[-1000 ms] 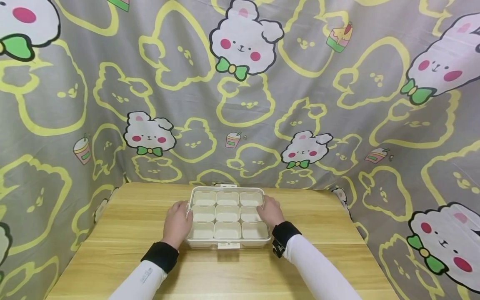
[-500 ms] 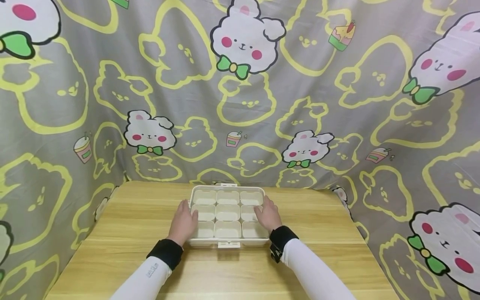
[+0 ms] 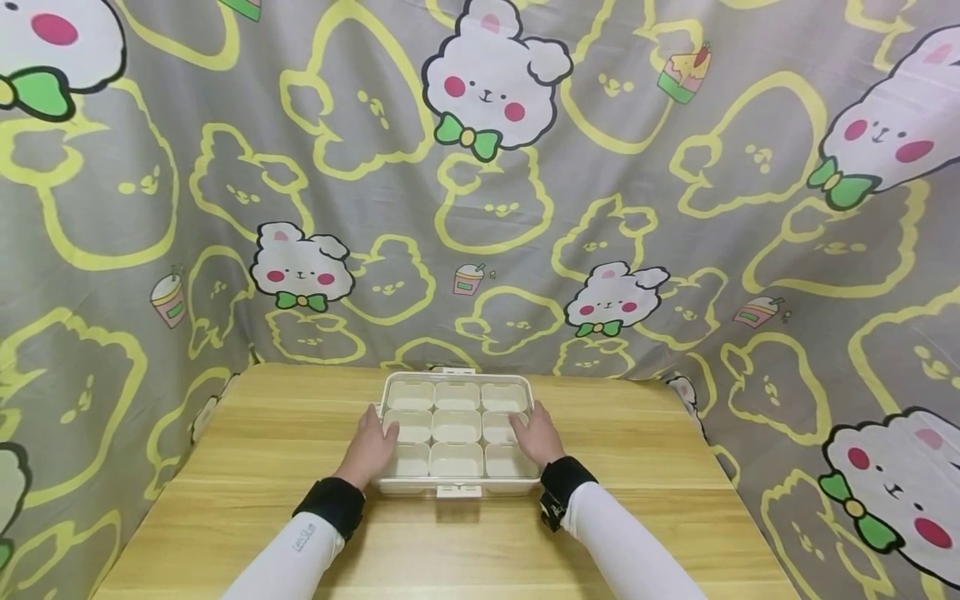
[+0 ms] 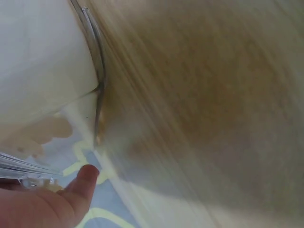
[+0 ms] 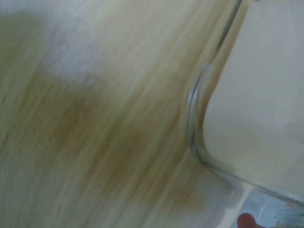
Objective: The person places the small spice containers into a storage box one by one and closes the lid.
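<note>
A cream divided storage box with a clear rim sits at the back half of the table, its small square compartments showing nothing inside. My left hand holds its left side, thumb over the rim and fingers along the outer wall. On the opposite side my right hand grips it in the same way. White latches stick out at the box's front and back edges. In the left wrist view a finger shows below the box's pale wall. Only a fingertip appears in the right wrist view, below the box corner.
The wood-grain table runs around the box on all sides. A grey curtain with rabbit and yellow outline prints hangs close behind it and along both sides. Black wrist bands and white sleeves cover both forearms.
My left hand has shifted right, bringing its thumb farther over the box's rim. My right hand has slid slightly toward me along its side. The box has hardly moved.
</note>
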`<move>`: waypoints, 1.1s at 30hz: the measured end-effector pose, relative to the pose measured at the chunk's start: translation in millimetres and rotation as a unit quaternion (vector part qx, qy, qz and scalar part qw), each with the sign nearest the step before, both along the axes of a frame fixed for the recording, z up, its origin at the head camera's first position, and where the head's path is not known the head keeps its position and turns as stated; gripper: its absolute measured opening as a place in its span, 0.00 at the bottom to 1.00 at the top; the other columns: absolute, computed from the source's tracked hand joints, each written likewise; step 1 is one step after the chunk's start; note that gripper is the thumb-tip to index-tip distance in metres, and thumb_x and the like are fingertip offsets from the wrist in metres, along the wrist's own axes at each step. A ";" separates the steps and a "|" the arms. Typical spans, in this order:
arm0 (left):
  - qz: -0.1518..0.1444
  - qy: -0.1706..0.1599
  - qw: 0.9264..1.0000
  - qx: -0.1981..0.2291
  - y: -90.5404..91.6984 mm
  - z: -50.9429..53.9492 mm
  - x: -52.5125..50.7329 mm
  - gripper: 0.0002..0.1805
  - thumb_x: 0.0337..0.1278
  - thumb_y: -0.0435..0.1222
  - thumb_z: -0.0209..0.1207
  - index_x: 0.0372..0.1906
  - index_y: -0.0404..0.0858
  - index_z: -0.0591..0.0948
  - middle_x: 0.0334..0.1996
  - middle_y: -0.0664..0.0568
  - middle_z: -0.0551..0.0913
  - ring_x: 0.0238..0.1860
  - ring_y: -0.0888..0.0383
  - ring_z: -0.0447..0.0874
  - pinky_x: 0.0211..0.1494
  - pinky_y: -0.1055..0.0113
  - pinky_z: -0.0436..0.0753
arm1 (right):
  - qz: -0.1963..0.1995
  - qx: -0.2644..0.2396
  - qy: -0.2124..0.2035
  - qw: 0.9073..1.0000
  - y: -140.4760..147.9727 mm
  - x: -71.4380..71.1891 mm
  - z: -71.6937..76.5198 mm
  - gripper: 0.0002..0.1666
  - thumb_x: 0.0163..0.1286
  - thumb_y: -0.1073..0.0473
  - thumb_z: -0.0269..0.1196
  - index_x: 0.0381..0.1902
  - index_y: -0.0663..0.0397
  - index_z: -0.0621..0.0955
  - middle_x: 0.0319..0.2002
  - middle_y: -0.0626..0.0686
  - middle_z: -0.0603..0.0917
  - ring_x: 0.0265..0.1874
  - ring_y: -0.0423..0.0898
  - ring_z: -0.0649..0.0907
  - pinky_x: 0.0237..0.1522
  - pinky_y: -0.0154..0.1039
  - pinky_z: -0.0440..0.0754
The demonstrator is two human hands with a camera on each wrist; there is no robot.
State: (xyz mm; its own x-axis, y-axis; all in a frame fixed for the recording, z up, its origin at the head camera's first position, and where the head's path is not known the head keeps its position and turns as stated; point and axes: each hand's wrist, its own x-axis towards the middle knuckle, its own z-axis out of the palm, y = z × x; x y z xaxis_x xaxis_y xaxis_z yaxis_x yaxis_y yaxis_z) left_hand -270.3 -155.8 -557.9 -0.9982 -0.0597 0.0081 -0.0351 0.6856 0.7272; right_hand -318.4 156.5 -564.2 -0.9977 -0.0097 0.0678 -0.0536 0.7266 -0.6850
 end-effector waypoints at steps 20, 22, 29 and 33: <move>-0.042 -0.014 0.994 0.102 -4.8 0.6 -1.8 0.36 0.79 0.38 0.42 0.73 0.17 0.42 0.71 0.19 0.50 0.73 0.27 0.48 0.74 0.39 0.50 | 0.028 -0.070 -0.014 0.997 3.8 -0.1 3.3 0.38 0.77 0.51 0.55 0.69 0.77 0.59 0.64 0.78 0.69 0.65 0.71 0.69 0.68 0.61 0.65; -0.043 -0.011 0.993 0.110 -4.8 -0.2 -2.0 0.36 0.78 0.37 0.43 0.73 0.17 0.43 0.71 0.19 0.51 0.73 0.28 0.50 0.74 0.39 0.52 | 0.028 -0.074 -0.019 0.997 3.7 0.2 3.7 0.38 0.77 0.51 0.55 0.69 0.77 0.59 0.65 0.77 0.68 0.66 0.70 0.69 0.68 0.61 0.65; -0.038 -0.014 0.993 0.112 -4.2 -0.5 -3.4 0.35 0.78 0.37 0.43 0.73 0.18 0.44 0.71 0.19 0.51 0.73 0.28 0.50 0.74 0.40 0.52 | 0.030 -0.079 -0.023 0.996 4.0 0.1 5.0 0.38 0.78 0.50 0.55 0.70 0.75 0.59 0.65 0.76 0.69 0.65 0.70 0.70 0.67 0.61 0.66; -0.036 -0.015 0.993 0.112 -3.5 1.8 -3.4 0.34 0.78 0.37 0.43 0.74 0.19 0.45 0.71 0.20 0.53 0.73 0.28 0.52 0.74 0.40 0.53 | 0.030 -0.082 -0.025 0.996 4.4 -0.1 4.9 0.38 0.78 0.50 0.55 0.70 0.74 0.59 0.65 0.76 0.69 0.66 0.69 0.70 0.68 0.60 0.65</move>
State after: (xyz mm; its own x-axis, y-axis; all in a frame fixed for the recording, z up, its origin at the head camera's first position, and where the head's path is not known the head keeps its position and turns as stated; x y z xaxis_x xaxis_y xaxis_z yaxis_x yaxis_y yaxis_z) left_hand -273.7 -159.2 -556.1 -0.9995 0.0144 -0.0271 -0.0160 0.5078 0.8613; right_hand -318.5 160.9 -559.4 -0.9978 -0.0620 0.0228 -0.0556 0.6012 -0.7972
